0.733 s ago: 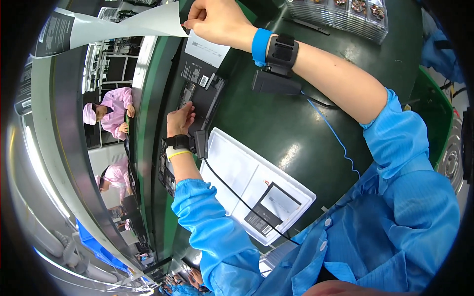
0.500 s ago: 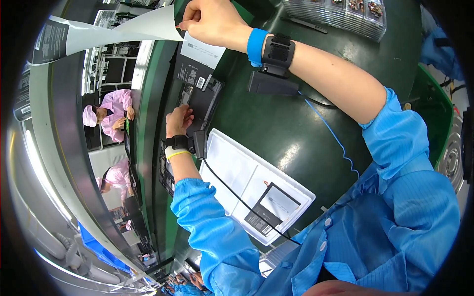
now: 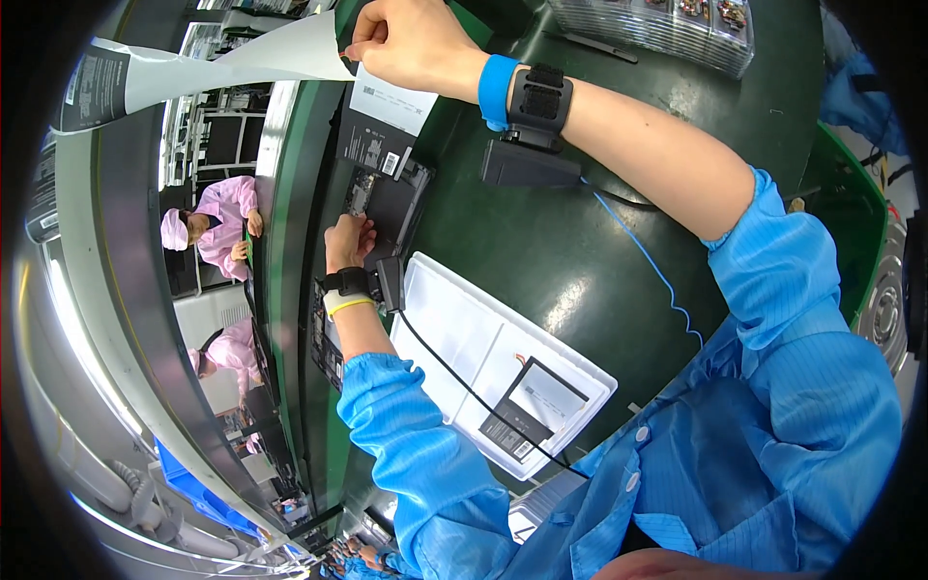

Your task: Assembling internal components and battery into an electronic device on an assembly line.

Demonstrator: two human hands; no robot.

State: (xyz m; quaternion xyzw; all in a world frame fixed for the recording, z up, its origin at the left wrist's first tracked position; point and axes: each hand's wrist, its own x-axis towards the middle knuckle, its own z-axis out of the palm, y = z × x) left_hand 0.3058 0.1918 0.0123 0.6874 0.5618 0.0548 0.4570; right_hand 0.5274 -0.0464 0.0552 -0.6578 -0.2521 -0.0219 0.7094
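Observation:
My right hand (image 3: 411, 43) is closed in a pinch at the upper edge of a flat battery pack (image 3: 377, 140), white above with a black printed band below. A tiny reddish bit shows at its fingertips. The pack hangs over the far part of an open black laptop base (image 3: 394, 208), whose circuit board shows along one side. My left hand (image 3: 350, 242) lies at the near side of that base, fingers curled together against the board; what they pinch is hidden. From beside my right fingertips a white sheet (image 3: 222, 72) with a black printed end stretches left.
On the green table a white tray (image 3: 464, 309) holds another battery pack (image 3: 532, 406) with orange wires. Clear plastic trays of small parts (image 3: 667, 29) stand at the far right. Cables run from both wrists. Two people in pink (image 3: 227, 217) work beyond the left rail.
My right hand and the battery pack have shifted slightly left. My left hand has slid a little along the laptop base toward me, its fingers drawn closer together.

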